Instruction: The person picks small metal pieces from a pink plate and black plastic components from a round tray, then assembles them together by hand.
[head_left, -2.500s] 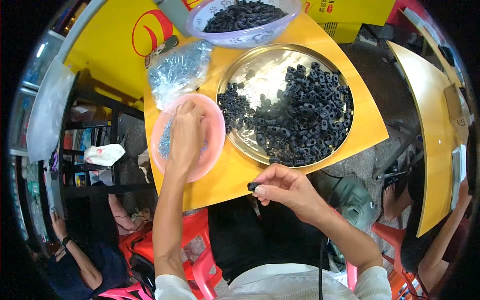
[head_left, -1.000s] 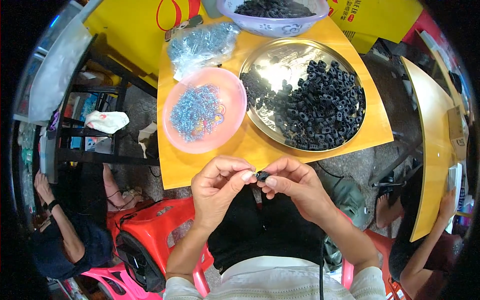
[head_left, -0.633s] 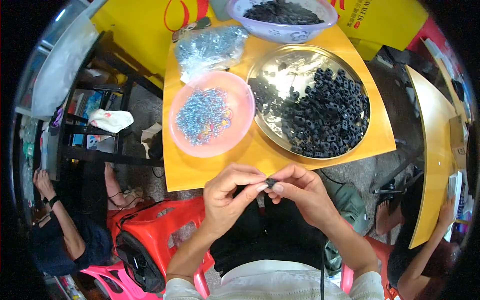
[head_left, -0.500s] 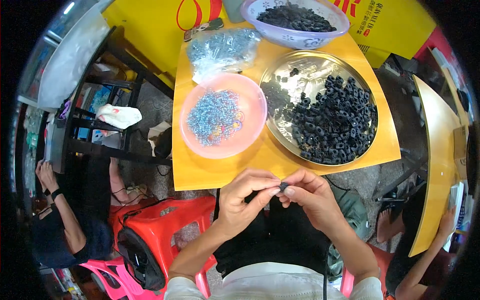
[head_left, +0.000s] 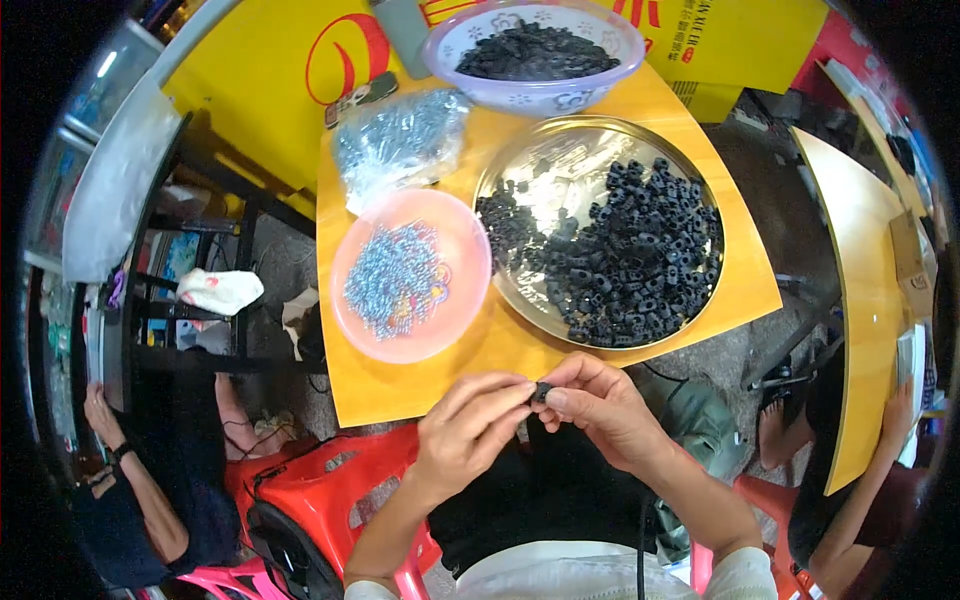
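In front of the table's near edge, my right hand (head_left: 604, 408) pinches a small black plastic part (head_left: 542, 392) between thumb and fingers. Against its left side press the fingertips of my left hand (head_left: 468, 425), closed in a pinch; whether they grip anything tiny of their own is hidden. Beyond my hands, a round gold metal tray (head_left: 515, 298) carries many similar black parts, heaped mostly on its right, with a smaller group at its left edge. To its left stands a pink bowl (head_left: 352, 318) of small shiny bluish metal pieces and a few colored rings.
A clear plastic bag (head_left: 400, 135) of bluish pieces lies behind the pink bowl on the yellow table (head_left: 385, 390). At the back is a patterned purple-white basin (head_left: 520, 97) full of black parts. A red stool (head_left: 330, 470) stands at left; people sit on both sides.
The view has shifted, so the table's contents appear farther left and mostly lower. Both hands stay together at the black part; my left fingers look straighter than before.
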